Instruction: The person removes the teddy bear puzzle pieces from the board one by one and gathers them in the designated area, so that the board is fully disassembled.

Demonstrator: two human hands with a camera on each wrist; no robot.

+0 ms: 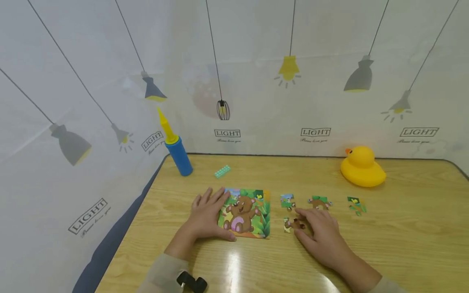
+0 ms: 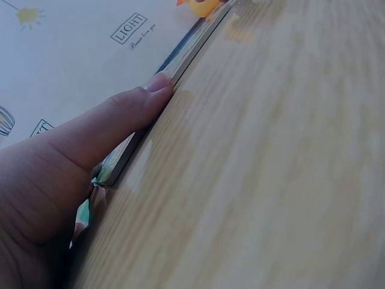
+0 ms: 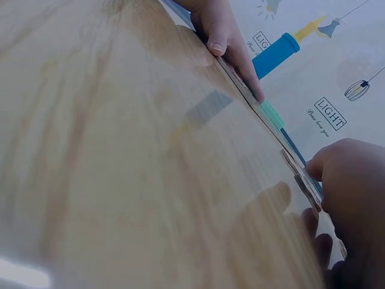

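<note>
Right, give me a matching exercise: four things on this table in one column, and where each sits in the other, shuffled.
Things:
1. rubber duck
2. hand pump
3. bear puzzle board
4. loose puzzle piece

Places:
A. under the left hand, which rests flat on its left edge
B. far right of the table, near the wall
C. at the fingertips of the right hand
D. far left corner of the table, leaning toward the wall

Pairs: 1-B, 2-D, 3-A, 4-C
</note>
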